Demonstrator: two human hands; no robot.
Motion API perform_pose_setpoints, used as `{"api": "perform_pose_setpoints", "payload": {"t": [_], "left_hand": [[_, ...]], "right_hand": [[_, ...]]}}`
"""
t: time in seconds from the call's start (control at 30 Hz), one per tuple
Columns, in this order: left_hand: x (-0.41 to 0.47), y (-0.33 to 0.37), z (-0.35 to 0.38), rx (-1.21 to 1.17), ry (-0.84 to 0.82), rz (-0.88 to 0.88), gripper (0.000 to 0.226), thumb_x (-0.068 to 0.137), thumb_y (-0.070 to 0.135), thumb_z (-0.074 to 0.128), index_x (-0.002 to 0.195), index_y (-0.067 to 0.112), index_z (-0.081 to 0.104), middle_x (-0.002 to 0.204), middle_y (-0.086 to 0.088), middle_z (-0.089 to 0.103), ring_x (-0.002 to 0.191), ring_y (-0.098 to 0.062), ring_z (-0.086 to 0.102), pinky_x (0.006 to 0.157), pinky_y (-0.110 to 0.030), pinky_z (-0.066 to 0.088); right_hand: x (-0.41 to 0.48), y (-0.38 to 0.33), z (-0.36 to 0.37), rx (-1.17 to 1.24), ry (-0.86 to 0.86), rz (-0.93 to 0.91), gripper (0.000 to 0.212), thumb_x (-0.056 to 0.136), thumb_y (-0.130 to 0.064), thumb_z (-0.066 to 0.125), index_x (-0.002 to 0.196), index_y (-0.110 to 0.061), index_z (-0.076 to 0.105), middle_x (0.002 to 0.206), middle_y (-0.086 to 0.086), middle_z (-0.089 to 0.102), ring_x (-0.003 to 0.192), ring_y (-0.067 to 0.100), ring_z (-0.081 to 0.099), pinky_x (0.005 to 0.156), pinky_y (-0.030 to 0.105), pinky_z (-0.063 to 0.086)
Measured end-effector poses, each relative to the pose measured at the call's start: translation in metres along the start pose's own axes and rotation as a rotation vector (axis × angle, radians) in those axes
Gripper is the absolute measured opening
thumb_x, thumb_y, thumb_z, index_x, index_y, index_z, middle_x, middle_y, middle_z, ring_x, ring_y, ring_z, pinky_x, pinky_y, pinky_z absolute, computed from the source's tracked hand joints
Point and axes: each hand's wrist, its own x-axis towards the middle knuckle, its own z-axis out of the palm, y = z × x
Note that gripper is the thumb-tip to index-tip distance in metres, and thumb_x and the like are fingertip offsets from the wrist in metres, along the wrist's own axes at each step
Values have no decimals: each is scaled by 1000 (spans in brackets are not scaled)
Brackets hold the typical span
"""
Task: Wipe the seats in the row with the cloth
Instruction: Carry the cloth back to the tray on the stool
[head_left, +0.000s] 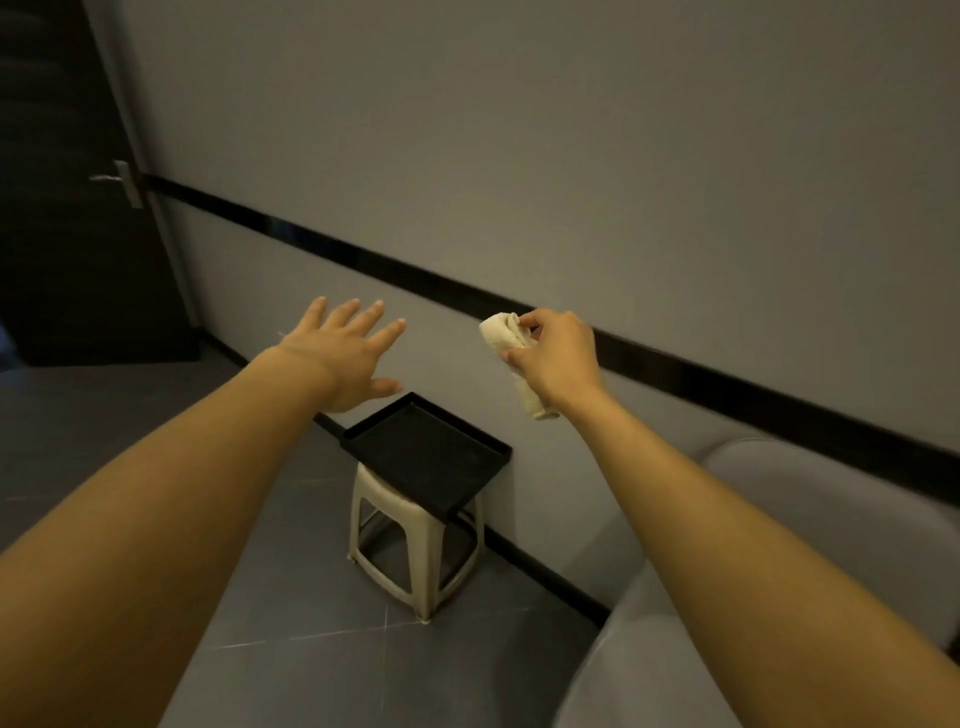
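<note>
At the upper left of the frame the door (78, 208) is dark and plays no part in this. My left hand (343, 353) is held out at centre left with its fingers (363, 314) spread and straight, holding nothing. I judge it is best used as a brace on the seat edge once I lean in.

Below the hands, at lower centre, a black tray (426, 447) sits on a pale stool (415, 545) against the wall. Neither is a seat in the row, so I pass over them.

Just right of centre the cloth (506, 338) is up in the air, well apart from any seat. It is rolled into a thick bundle, and my right hand (558, 358) grips it, fingers (530, 319) and thumb curled round its middle so that both ends stick out.

At the lower right a grey seat (805, 493) shows, mostly under my right forearm. The row, I take it, runs on past the right edge.

To wipe well, I should turn right and bring the cloth down onto that cushion. Opening the roll would let a flat face meet the fabric instead of a narrow ridge. Then I should press with a flat palm and draw long, overlapping strokes from back to front before moving along.
</note>
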Motion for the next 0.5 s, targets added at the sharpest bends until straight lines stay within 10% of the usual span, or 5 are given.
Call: {"api": "perform_pose_setpoints", "payload": {"t": [0.5], "left_hand": [[285,-136,124,-19,-30,239,77,97,58,27,151,23,-17,160,-8,-17,147,-28,-11,118,-48,-4]], "right_hand": [[202,18,207,-42,53,259,48,81,-23,73,125,-14,57,121,8,54,103,21,56,87,28,45]]}}
